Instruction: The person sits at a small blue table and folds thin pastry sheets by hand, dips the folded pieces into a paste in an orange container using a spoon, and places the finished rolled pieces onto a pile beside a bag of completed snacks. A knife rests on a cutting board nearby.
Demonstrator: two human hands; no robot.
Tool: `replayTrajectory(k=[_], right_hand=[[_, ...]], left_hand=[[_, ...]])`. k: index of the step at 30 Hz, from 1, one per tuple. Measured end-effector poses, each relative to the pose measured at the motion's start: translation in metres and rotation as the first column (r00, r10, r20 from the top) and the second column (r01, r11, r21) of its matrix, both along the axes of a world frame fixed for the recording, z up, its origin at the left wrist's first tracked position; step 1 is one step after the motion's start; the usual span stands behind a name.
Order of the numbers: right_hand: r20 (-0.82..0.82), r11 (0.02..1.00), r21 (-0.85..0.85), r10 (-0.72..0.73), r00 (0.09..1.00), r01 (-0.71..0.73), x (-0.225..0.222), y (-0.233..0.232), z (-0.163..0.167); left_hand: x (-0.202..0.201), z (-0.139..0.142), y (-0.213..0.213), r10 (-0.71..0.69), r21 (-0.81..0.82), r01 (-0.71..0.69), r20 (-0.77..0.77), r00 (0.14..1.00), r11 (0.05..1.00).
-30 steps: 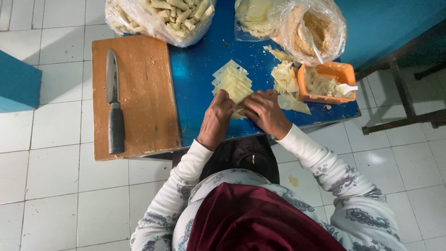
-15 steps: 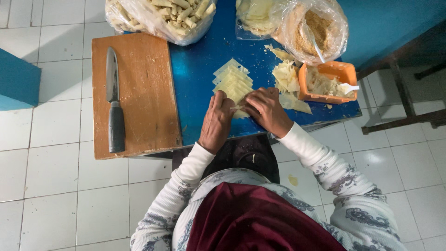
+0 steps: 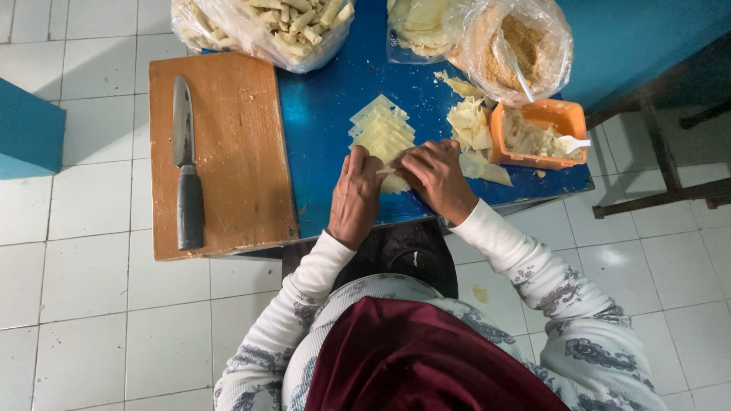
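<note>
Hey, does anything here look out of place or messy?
A pale scrap lies on the floor tiles under the blue table. The wooden cutting board overhangs the table's near left edge with the knife on it.

You wear a white ribbed long-sleeved top printed with grey-blue floral patterns, a maroon head covering, and both hands, left hand (image 3: 355,196) and right hand (image 3: 439,176), are bare.
</note>
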State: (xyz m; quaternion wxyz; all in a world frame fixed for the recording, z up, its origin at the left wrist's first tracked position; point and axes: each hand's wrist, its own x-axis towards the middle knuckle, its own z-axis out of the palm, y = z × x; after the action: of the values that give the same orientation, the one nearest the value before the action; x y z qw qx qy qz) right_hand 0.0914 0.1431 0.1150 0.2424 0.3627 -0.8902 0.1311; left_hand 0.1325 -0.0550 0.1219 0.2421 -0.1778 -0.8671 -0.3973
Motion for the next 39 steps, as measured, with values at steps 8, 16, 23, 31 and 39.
replayTrajectory(k=[8, 16, 23, 31, 39], right_hand=[[-0.067, 1.000, -0.008, -0.012, 0.998, 0.012, 0.002, -0.004, 0.008], [-0.029, 1.000, 0.008, -0.006, 1.000, 0.006, 0.002, -0.005, -0.002], [0.123, 0.978, -0.200, 0.081, 0.989, -0.056, -0.019, -0.010, 0.015], [0.191, 0.969, -0.208, 0.177, 0.966, -0.136, -0.027, -0.022, 0.016], [0.677, 0.806, -0.570, 0.351, 0.647, 0.159, -0.042, -0.005, 0.027]], left_hand=[[-0.006, 0.001, 0.002, 0.053, -0.023, -0.054, -0.059, 0.997, 0.998], [0.003, -0.007, -0.001, 0.024, -0.025, -0.025, -0.064, 0.998, 0.999], [0.030, -0.012, -0.001, 0.040, -0.262, -0.064, -0.098, 0.994, 0.963], [0.034, -0.017, 0.000, 0.053, -0.311, -0.066, -0.049, 0.997, 0.948], [0.036, -0.012, -0.001, 0.044, -0.269, -0.064, -0.078, 0.996, 0.961]])
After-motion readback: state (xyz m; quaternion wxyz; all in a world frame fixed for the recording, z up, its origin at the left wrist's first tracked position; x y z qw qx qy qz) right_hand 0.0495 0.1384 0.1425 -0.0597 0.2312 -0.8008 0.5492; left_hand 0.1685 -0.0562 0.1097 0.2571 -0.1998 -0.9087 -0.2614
